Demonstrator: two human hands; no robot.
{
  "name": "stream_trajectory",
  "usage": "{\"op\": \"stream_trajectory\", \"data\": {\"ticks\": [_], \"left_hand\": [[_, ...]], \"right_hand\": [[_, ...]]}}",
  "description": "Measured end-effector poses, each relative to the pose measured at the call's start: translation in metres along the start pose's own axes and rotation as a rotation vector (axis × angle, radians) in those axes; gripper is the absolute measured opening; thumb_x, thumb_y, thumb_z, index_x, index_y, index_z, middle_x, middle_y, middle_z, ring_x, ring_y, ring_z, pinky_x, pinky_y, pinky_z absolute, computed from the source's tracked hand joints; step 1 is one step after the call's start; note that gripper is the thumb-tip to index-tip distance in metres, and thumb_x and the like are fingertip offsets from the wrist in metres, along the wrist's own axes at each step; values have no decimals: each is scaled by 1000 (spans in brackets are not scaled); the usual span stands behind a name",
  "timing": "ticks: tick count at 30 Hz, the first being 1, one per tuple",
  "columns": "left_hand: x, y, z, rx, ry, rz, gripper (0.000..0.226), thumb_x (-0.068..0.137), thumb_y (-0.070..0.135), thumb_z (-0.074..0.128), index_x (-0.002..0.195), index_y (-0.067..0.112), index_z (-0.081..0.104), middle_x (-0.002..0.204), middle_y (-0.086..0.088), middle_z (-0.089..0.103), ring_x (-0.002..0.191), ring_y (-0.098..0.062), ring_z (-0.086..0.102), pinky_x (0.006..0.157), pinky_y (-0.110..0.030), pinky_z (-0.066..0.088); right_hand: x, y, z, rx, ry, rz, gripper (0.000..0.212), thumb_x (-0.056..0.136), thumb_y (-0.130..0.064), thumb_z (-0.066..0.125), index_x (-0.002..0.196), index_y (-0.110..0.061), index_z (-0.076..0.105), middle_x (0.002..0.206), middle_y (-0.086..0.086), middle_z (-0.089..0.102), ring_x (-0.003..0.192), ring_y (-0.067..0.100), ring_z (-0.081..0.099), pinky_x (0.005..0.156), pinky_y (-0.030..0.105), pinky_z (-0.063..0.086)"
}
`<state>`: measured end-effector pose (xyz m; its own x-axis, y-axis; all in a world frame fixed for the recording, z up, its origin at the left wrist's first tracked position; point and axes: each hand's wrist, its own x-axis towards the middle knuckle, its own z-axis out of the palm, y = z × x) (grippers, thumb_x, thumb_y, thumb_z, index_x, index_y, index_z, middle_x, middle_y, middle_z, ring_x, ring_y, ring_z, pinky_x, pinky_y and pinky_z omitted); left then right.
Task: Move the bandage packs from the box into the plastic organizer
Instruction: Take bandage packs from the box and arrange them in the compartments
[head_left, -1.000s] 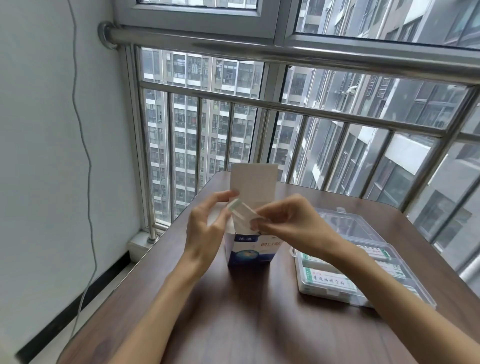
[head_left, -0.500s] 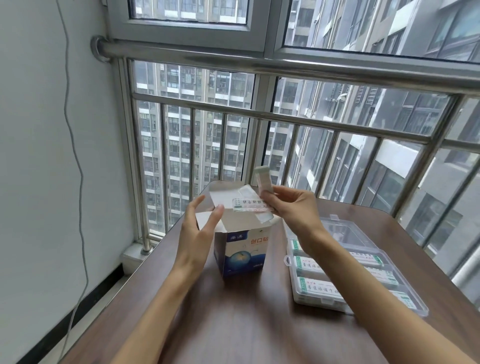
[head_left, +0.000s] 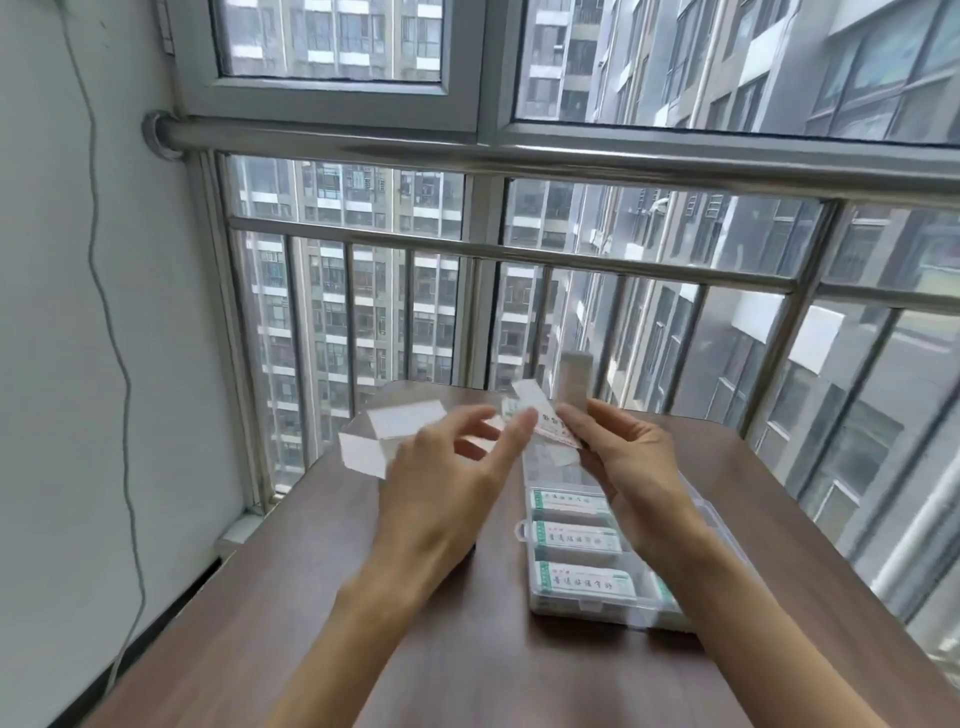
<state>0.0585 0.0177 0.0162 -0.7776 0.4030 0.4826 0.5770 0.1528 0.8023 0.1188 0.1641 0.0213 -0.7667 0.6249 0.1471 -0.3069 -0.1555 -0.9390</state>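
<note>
The cardboard box (head_left: 395, 434) stands at the far middle of the table with its white flaps open; my left hand hides its body. My right hand (head_left: 623, 457) pinches two white bandage packs above the organizer's far end: one upright (head_left: 576, 382), one lying flat with printed text (head_left: 553, 423). My left hand (head_left: 447, 478) hovers beside them with fingers straight, its index fingertip at the flat pack's left end. The clear plastic organizer (head_left: 584, 605) lies under my right forearm, with three bandage packs (head_left: 576, 538) showing in its compartments.
The brown wooden table (head_left: 467, 654) ends at a window with a steel railing (head_left: 519, 254) right behind the box. A white wall with a hanging cable (head_left: 111, 332) is on the left. The organizer's clear lid (head_left: 698, 506) lies open to the right.
My right hand has carried the two packs from above the box rightward over the organizer. My left hand has left the box and reached toward the packs. The view tilted up.
</note>
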Motion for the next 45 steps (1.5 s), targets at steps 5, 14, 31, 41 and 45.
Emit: {"op": "stream_trajectory", "data": {"ticks": [5,14,31,41,45], "left_hand": [[-6,16,49,-472,-291,-289,18,92,30,59,79,23,71,80,8,75,81,-4,70,69,-23,57],[-10,5,90,-708,-340,-578,17,95,7,53,85,4,67,73,-4,74,66,-10,71,64,-21,58],[-19,-5,88,-591,-604,-389,26,100,13,44,101,5,68,93,-8,74,87,-12,71,75,-17,54],[-19,3,90,-940,-427,-558,34,98,13,36,111,5,66,101,-11,72,88,-15,69,79,-24,57],[-22,4,90,-1004,-401,-506,34,100,21,38,118,6,62,110,-11,71,99,-16,68,86,-24,54]], "right_hand": [[-15,-1,-31,-156,36,-122,14,80,-8,70,94,-13,72,84,3,75,77,13,71,67,17,54],[-28,21,-83,-1144,268,-829,10,85,-30,67,92,-34,73,91,-18,71,74,0,64,62,23,51],[-30,19,-86,-572,123,-184,20,80,-32,72,95,-20,72,86,-9,70,80,5,66,65,13,48],[-38,35,-78,-1312,189,-993,21,87,-28,60,103,-25,74,95,-9,66,91,18,55,85,29,36],[-41,37,-75,-1282,76,-901,33,88,-28,49,115,-24,67,107,-12,56,98,11,47,85,23,31]]}}
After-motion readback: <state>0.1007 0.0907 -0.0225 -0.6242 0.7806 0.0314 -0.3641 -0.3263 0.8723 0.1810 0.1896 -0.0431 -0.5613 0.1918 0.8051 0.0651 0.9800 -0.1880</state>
